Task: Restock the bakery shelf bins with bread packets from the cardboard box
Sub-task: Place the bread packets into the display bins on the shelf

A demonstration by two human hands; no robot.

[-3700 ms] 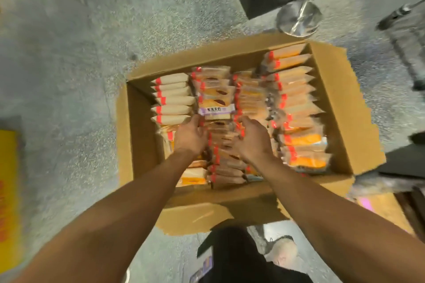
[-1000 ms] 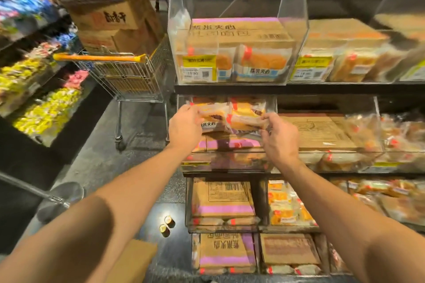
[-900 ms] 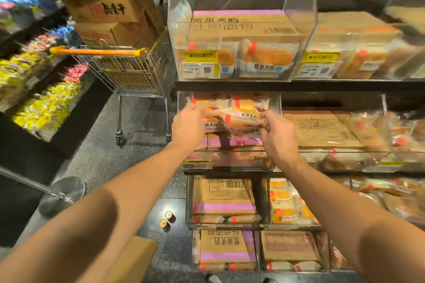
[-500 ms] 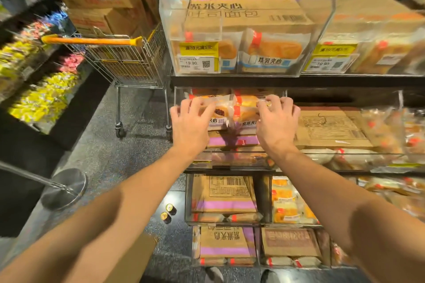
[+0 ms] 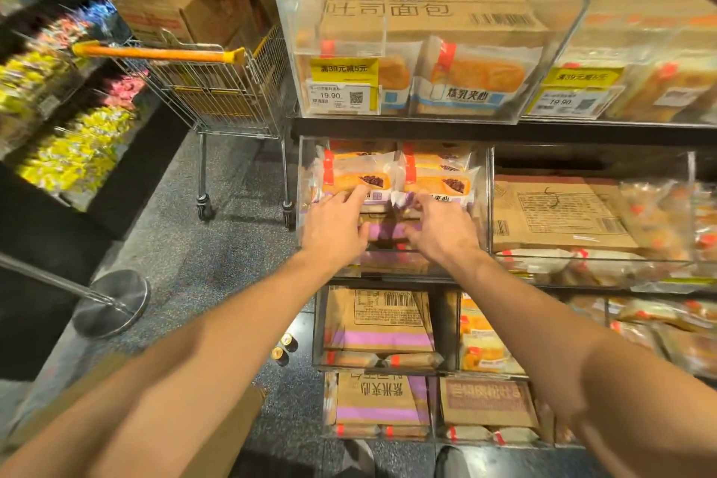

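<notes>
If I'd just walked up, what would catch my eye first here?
Probably the two bare arms reaching forward, left hand and right hand touching bread packets stacked in a clear bin on the middle shelf. To the left stands a wire shopping cart with an orange handle.

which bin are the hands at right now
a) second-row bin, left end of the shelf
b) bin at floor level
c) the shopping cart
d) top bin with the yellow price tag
a: the left hand and right hand reach into the second-row bin, fingers straight against the two bread packets standing side by side there, below the top bin and beside the shopping cart.
</notes>
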